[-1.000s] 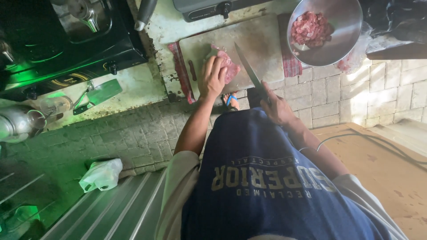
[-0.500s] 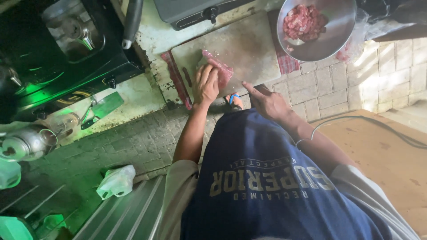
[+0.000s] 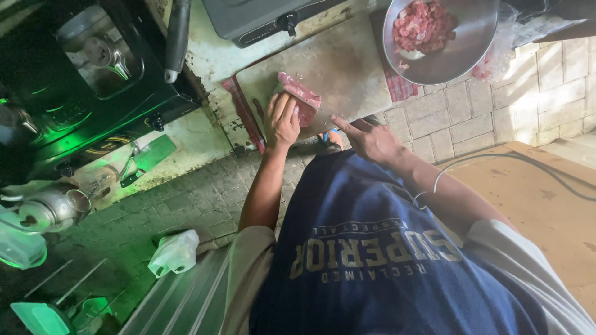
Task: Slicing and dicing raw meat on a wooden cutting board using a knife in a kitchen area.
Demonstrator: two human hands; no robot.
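meat slab [image 3: 302,99]: one, on the cutting board [image 3: 338,68]
steel bowl [image 3: 462,46]: one, holding cut meat
left hand [image 3: 281,119]: flat, pressing the slab
right hand [image 3: 371,138]: forefinger extended; its grip cannot be told

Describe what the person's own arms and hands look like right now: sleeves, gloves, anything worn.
Both hands are bare, no gloves: left hand, right hand. The forearms are uncovered too. Short, light-coloured sleeves end above the elbows, under a dark blue apron with pale printed lettering. No ring or watch is visible. A thin grey cable curves beside the right arm.
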